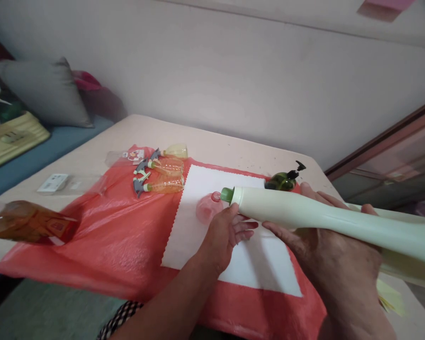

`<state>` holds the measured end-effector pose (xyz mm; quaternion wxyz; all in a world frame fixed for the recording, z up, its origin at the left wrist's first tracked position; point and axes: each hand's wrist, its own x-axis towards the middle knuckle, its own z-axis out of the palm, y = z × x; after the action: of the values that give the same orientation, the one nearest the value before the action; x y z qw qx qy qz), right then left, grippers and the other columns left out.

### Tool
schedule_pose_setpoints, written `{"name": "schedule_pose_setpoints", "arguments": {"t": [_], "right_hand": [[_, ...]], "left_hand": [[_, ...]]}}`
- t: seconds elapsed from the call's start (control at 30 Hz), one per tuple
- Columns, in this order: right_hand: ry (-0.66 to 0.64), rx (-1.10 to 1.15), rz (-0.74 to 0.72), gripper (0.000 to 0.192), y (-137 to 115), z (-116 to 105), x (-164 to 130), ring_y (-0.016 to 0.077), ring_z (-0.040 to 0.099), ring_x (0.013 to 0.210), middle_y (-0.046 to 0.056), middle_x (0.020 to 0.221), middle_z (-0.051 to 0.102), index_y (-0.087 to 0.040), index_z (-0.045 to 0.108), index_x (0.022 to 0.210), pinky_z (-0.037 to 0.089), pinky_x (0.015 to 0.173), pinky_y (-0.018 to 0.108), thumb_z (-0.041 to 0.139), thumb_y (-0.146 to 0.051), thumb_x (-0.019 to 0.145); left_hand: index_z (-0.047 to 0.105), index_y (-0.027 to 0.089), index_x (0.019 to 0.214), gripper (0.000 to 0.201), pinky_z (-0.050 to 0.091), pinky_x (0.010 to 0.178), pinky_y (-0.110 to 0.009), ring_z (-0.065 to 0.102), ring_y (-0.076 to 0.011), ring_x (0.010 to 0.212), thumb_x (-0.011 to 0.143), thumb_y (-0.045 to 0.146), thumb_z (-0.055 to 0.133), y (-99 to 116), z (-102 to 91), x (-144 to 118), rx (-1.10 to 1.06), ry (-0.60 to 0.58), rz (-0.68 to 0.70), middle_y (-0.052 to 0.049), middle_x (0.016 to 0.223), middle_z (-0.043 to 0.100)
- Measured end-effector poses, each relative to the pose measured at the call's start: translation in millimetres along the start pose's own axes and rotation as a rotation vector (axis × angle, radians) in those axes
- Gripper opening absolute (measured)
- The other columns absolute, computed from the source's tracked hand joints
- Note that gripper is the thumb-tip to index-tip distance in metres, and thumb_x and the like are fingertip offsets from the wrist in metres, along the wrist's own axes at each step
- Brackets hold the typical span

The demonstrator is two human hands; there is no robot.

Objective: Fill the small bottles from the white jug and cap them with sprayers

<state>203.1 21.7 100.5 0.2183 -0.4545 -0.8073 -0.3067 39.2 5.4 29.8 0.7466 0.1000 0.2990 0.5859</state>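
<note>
On the table (pixel 233 151): a red plastic sheet (pixel 120 236) covers most of the top.
White cloth (pixel 198 226): lies flat on the sheet, zigzag edge on its left side.
Pale green bottle (pixel 322 219): long, lying nearly level above the cloth, green cap (pixel 227 194) pointing left.
Right hand (pixel 326 250): wrapped under and around the bottle's body, gripping it.
Left hand (pixel 226 231): fingers loosely spread at the bottle's neck, touching it just behind the cap.
Pink funnel (pixel 207 208): on the cloth, just beside the cap.
Dark green pump bottle (pixel 283 179): behind the pale one.
Three small spray bottles (pixel 163 174): grouped on the sheet, well left.
</note>
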Motion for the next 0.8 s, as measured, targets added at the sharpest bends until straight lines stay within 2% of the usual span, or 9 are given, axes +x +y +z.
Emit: {"name": "schedule_pose_setpoints", "arguments": {"t": [0.2,0.57,0.8], "right_hand": [[0.030,-0.011,-0.005,0.085,-0.3,0.9,-0.3,0.0395,0.064,0.112,0.024,0.126,0.066,-0.006,0.046,0.144,0.032,0.111,0.063,0.061,-0.066,0.085],[0.020,-0.004,0.000,0.083,-0.9,-0.1,0.7,0.0397,0.064,0.114,0.024,0.127,0.065,-0.006,0.047,0.144,0.031,0.113,0.063,0.061,-0.063,0.086],[-0.002,0.015,0.002,0.084,1.2,1.6,-2.8,0.0402,0.062,0.119,0.023,0.129,0.065,-0.011,0.041,0.149,0.028,0.113,0.067,0.060,-0.065,0.087]], "left_hand": [[0.064,0.010,0.112,0.037,0.050,0.079,-0.034,0.068,-0.0216,0.086,0.093,0.042,0.059,0.5,1.2,-0.8,0.016,0.004,0.002,-0.016,0.109,0.070],[0.065,0.011,0.109,0.036,0.050,0.079,-0.034,0.068,-0.0209,0.084,0.093,0.042,0.059,-0.6,0.8,-0.1,0.010,0.000,-0.001,-0.015,0.105,0.071],[0.065,0.012,0.109,0.035,0.049,0.078,-0.033,0.068,-0.0200,0.083,0.093,0.042,0.058,0.4,1.8,-0.5,0.004,-0.006,-0.008,-0.014,0.103,0.071]]}}
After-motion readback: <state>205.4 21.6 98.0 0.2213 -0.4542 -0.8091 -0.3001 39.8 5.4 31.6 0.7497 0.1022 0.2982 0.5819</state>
